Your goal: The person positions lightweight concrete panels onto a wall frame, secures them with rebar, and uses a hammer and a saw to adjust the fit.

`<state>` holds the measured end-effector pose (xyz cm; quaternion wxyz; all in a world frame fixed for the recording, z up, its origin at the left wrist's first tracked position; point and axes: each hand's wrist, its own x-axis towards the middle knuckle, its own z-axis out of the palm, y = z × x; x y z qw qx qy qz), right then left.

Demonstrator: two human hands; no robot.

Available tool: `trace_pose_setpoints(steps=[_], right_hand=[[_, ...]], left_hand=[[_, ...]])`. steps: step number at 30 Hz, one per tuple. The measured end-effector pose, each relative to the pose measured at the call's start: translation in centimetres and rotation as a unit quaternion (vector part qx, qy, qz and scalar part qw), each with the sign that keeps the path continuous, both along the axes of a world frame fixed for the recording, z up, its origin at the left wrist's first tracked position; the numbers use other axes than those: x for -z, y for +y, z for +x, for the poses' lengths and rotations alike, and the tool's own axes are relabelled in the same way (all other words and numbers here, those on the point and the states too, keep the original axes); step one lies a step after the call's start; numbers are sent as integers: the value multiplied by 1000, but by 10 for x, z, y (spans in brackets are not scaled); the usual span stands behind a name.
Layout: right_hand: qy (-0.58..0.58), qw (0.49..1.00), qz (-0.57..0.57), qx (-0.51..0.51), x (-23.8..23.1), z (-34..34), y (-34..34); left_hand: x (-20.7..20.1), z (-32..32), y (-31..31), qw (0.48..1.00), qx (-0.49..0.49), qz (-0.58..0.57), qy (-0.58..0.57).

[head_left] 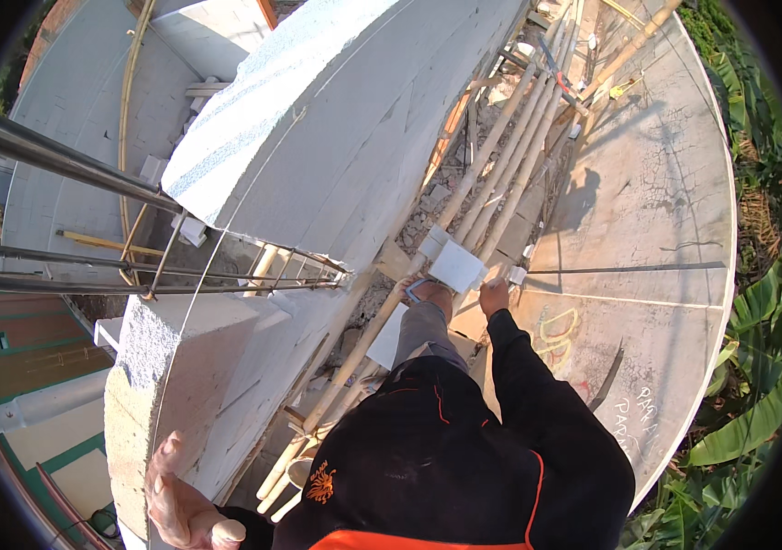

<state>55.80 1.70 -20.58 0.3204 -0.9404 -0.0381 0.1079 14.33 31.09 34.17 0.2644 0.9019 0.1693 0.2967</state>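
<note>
My left hand [180, 504] is at the lower left, its fingers apart and thumb out, beside the end of a thick, pale block wall [176, 367]. Nothing is in it. Stretched downward, my right arm ends in a closed right hand [494, 296] beside the grey wall. A small whitish piece [517, 274] shows at its knuckles; whether the fingers grip it is unclear. Close to that hand lies a white block [457, 266], just ahead of my sandalled foot [432, 293]. Another pale block [388, 337] is partly hidden by my leg.
Bamboo poles [510, 151] run lengthwise through the narrow gap, over rubble [434, 197]. Steel bars [70, 160] jut from a gap in the block wall. A thin string [198, 289] runs along that wall. The grey rendered wall [648, 211] borders the right, with broad-leaved plants [748, 422] beyond.
</note>
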Motion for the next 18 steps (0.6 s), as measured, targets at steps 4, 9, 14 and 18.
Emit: trace_pose_setpoints(steps=[4,9,14,18], right_hand=[[-75,988,132,-3,-117,86,72],[-246,941,223,-60,-335,223,165],[-378,886,193,-185,-516,299,337],[-368,880,-23,-298,-514,551,350]], left_hand=[[53,37,-17,966,73,-245,33],[143,42,-32,886,-34,-422,189],[267,-36,-62,859,-146,-347,347],[253,-24,-53,812,-176,-410,377]])
